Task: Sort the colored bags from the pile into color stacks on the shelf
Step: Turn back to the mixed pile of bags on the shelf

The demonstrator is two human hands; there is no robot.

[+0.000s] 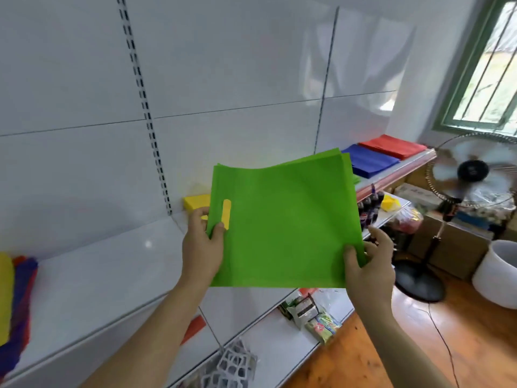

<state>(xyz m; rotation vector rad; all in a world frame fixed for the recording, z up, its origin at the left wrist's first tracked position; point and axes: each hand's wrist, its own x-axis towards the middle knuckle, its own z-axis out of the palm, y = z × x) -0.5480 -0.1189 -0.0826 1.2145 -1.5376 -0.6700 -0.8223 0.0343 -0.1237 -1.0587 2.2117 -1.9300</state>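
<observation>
Two bare hands hold a flat green bag [282,222] up over a white shelf [112,264]. The left hand [202,247] pinches the bag's left edge beside its handle slot; the right hand [366,267] pinches the near right corner. At the near left lies a mixed pile of bags [14,298]. Farther back, a yellow stack [195,203] sits behind the bag, with a blue stack [369,161] and a red stack [391,145] at the far right.

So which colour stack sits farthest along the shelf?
The red stack, at the window end; the blue stack lies just before it, the yellow stack nearer.
</observation>
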